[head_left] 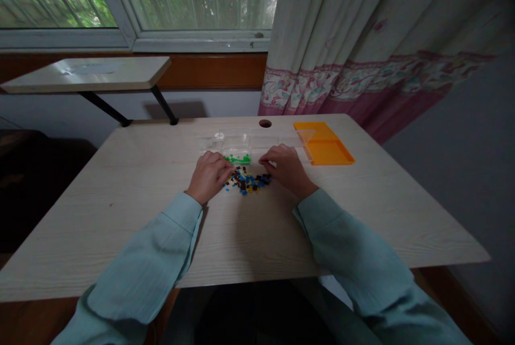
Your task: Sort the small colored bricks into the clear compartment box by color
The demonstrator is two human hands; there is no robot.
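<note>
Both hands at center frame, working a pile of tiny pieces [242, 185], mixed blue, dark brown and some yellow, loose on the pale desk [225, 248]. Left hand [208, 176]: fingers curled, thumb and index nearly together at the pile's left edge; can't tell if a piece is between them. Right hand [286, 171]: above the pile's right side, thumb and index drawn into a narrow pinch, other fingers folded; might have a piece, too small to confirm. Clear divided box [236, 142] sits just beyond the pile, upper middle of frame; green pieces [240, 159] are in one near-side compartment, left of the box's middle. Can't make out any other color in the box. Orange tray [324, 150] right of center; the box's right end overlaps it in view, can't tell if they touch. My read on the step: sorting by color, picking single pieces out of the mix, with blue, brown and yellow unsorted. Next move calls for a light fingertip pinch on one piece, a lift clear of its neighbors and the box wall, then a release low over the right compartment. Main risk: knuckles scattering the pile.
</note>
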